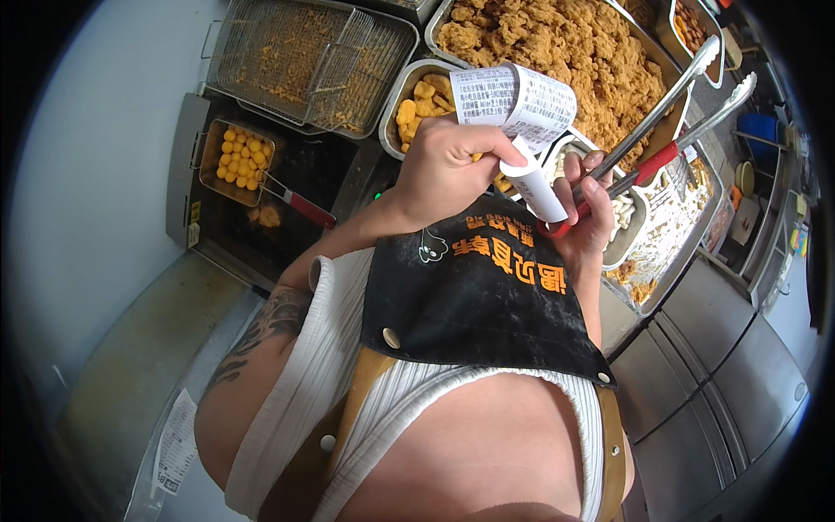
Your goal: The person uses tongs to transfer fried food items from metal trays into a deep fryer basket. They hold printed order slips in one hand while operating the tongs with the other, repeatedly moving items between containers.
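My left hand (450,166) pinches a long curled strip of printed receipt paper (541,101) between thumb and fingers. The strip loops above the hand, and its rolled lower end (536,192) reaches my right hand's fingers. Metal tongs (659,107) with red grips rest in my right hand (597,212), their scalloped tips spread apart and pointing away to the upper right. Nothing is between the tips. Both hands are above a black apron bib (470,307), close to pans of food. The paper hides part of the pans behind it.
Fried chicken pieces (535,32) fill a large tray ahead. Nuggets (408,114) and white sticks (625,212) sit in smaller pans. To the left, a fryer basket holds yellow balls (238,156), below a wire rack (293,59). A crumb-strewn tray (672,228) lies right.
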Tool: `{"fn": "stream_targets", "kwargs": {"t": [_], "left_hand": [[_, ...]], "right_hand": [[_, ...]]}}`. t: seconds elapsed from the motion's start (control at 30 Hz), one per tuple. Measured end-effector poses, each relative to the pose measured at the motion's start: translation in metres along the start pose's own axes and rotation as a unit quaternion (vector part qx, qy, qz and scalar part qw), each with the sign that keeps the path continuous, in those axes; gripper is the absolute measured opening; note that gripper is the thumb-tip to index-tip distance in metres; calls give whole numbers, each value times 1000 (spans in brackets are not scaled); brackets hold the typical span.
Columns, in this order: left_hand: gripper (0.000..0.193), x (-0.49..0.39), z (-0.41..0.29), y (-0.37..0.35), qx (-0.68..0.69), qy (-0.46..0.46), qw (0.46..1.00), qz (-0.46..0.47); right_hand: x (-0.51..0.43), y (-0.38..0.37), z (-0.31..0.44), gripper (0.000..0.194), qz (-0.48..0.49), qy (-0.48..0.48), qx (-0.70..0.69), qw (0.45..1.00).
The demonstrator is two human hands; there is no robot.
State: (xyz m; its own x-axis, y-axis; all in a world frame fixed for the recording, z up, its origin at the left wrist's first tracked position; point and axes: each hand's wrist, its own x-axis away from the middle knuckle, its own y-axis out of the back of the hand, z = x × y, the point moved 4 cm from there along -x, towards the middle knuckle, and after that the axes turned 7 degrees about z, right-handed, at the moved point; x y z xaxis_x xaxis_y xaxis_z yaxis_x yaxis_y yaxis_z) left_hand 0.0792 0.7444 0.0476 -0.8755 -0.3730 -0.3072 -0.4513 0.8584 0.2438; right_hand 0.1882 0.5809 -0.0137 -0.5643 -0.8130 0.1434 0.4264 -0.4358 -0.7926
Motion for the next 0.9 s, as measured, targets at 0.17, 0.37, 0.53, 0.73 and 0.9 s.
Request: {"fn": "stream_targets", "kwargs": {"t": [0.17, 0.37, 0.53, 0.73, 0.9], "left_hand": [[19, 3, 4, 1, -5, 7, 1000, 1], [23, 3, 5, 2, -14, 33, 999, 21], [23, 0, 7, 4, 6, 49, 998, 47], [20, 2, 28, -2, 158, 138, 977, 43], [19, -1, 30, -1, 161, 151, 974, 41]], "right_hand": [[-1, -1, -1, 30, 4, -1, 0, 1000], [-1, -1, 0, 30, -2, -11, 4, 1000], [-2, 1, -2, 27, -3, -9, -7, 1000], [8, 5, -6, 30, -56, -18, 13, 998], [10, 7, -5, 30, -73, -7, 14, 997]]}}
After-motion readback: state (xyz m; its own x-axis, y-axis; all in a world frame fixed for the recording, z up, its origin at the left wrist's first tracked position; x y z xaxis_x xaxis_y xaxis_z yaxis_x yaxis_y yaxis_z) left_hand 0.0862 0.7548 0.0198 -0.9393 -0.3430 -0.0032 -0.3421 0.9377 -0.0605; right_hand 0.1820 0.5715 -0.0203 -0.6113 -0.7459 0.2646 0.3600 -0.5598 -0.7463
